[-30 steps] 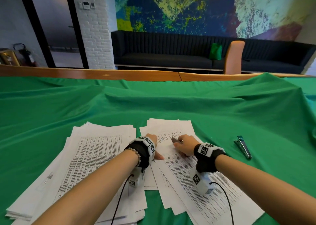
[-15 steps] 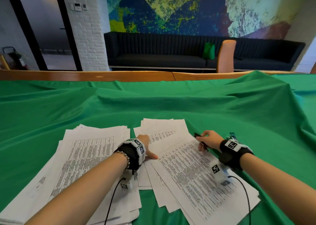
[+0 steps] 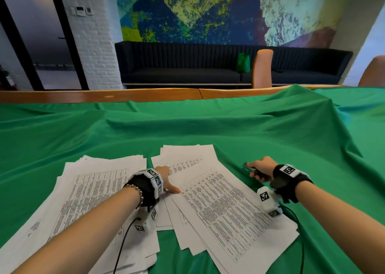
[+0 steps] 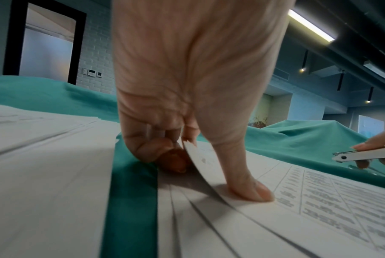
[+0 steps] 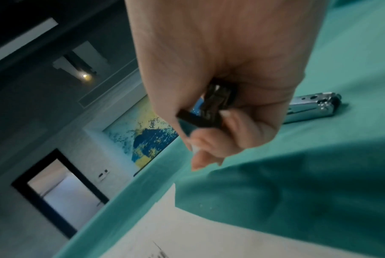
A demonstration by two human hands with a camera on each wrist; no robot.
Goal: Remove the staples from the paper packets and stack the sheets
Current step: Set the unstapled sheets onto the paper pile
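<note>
A fanned pile of printed paper packets [image 3: 218, 202] lies on the green cloth in front of me. My left hand [image 3: 166, 182] is at the upper left corner of the top packet [image 4: 319, 197]. Its thumb [image 4: 251, 190] presses on the page while curled fingers [image 4: 151, 150] lift the corner from below. My right hand [image 3: 258, 170] hovers over the cloth just right of the pile and grips a metal staple remover [image 3: 249, 168], also seen in the left wrist view as the staple remover [image 4: 363, 154]. The right hand's fingers [image 5: 209, 143] wrap the tool's dark handle.
A larger stack of loose sheets [image 3: 89, 194] lies to the left, under my left forearm. A second chrome stapler tool [image 5: 308, 106] rests on the green cloth [image 3: 208, 127] beyond my right hand. The cloth is wrinkled, with a raised fold at the right. A wooden table edge [image 3: 145, 95] runs along the far side.
My right hand has carried the staple remover from the packet's top corner rightward, off the paper and over the cloth. My left hand has stayed at the corner.
</note>
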